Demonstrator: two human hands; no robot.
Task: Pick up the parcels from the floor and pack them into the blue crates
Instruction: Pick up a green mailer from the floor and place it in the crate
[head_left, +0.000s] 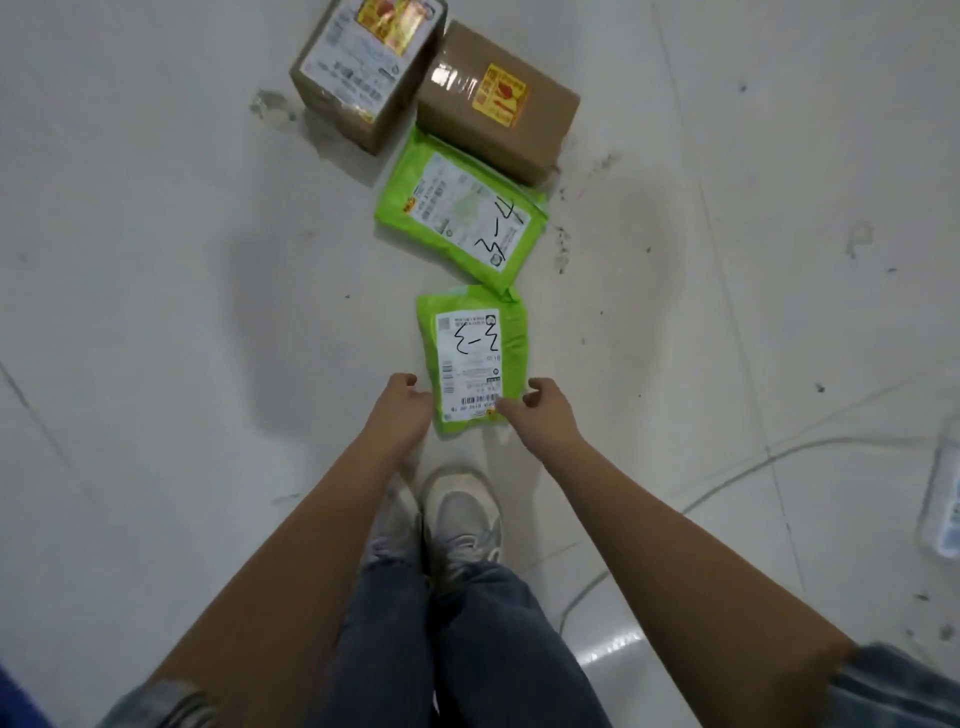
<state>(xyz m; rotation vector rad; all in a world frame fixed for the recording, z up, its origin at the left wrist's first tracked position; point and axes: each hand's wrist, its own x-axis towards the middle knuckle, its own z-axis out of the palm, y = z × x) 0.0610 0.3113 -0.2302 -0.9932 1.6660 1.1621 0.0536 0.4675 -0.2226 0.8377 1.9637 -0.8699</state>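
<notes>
Parcels lie in a row on the floor (156, 260), and the nearest green mailer bag (475, 364) is the landmark for everything else. Beyond it, almost touching its far edge, lies a second green mailer bag (462, 213); beyond that sit two taped cardboard boxes (498, 104), side by side. The person's shoes (460, 514) stand just short of the nearest bag's near edge. No blue crate is in view.

The left hand (402, 410) is at the nearest bag's near-left corner and the right hand (543, 410) at its near-right corner. Both sets of fingers (535, 387) are loosely curled and partly spread, flanking the bag; the left seems to touch its edge, but I cannot tell whether either hand actually grips it yet.

Judging from this, the likeliest trouble is slippage: the bag is slick plastic, flat to the floor, and held only at one end, so it may sag or slide out when lifted. Fingers could also pinch only loose film rather than the contents. Dragging it forward might nudge the second bag
</notes>
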